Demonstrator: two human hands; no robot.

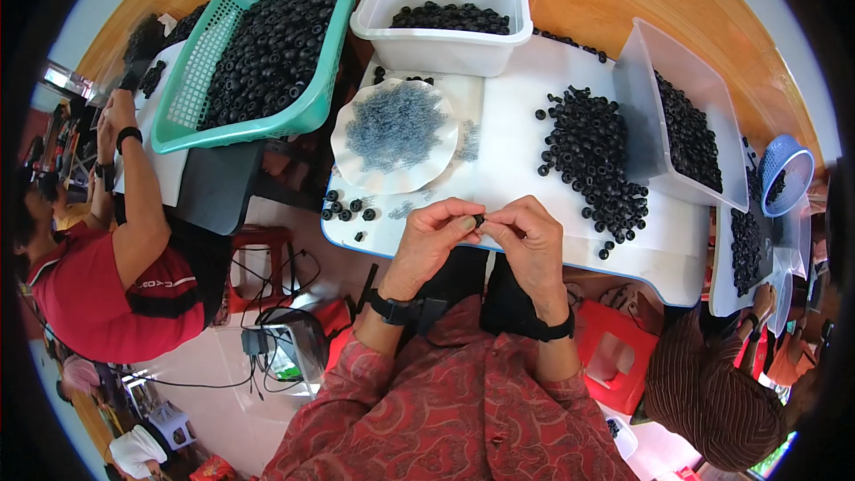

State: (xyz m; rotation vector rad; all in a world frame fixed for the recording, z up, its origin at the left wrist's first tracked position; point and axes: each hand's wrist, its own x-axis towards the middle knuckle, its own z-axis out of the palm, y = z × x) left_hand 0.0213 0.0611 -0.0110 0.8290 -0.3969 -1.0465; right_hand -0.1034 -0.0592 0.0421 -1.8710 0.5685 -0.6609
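Note:
Both my hands meet just over the front edge of the white table. A small black ring-shaped part is pinched between the fingertips of my left hand and my right hand; its details are mostly hidden by the fingers. Ahead of my left hand is a scalloped white plate heaped with small clear rings. Several loose black ring parts lie beside the plate's near edge. Beyond my right hand spreads a larger pile of black ring parts.
A white tub and a translucent bin hold more black parts. At the left stands a full green basket, with a person in red beyond it. Another person sits at right near a blue basket. Red stools flank me.

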